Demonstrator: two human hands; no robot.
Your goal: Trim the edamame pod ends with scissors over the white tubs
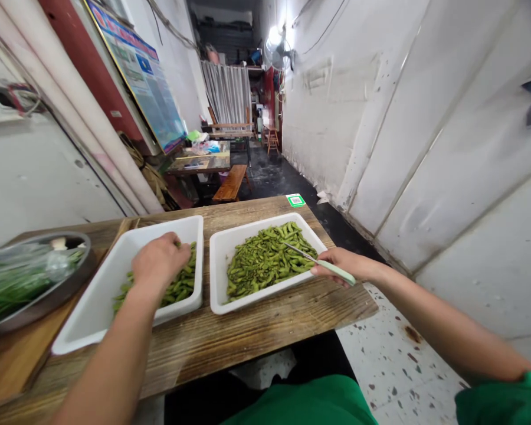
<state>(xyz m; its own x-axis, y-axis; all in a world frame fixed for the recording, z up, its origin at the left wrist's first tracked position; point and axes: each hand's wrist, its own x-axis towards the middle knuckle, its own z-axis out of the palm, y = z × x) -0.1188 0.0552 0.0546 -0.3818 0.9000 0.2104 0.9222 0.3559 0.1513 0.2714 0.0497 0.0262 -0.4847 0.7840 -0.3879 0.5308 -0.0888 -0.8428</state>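
Note:
My left hand (161, 260) is over the left white tray (130, 242), its fingers pinched together, with a bit of green edamame pod showing at the fingertips. More green edamame pods (183, 283) lie in that tray, partly hidden under my hand and forearm. My right hand (343, 265) is closed around scissors (336, 271) with pale green handles, seen edge-on. Their slim metal blades point left, above the right white tray (220, 265). A broad heap of edamame pods (265, 260) fills much of this tray.
Both trays stand on a wooden table (243, 330). At far left a metal basin (82, 260) holds bagged leafy greens (22, 289), beside a wooden board (22, 366). A green QR card (295, 200) lies at the far edge. Beyond are a bench (230, 183) and another table (199, 162).

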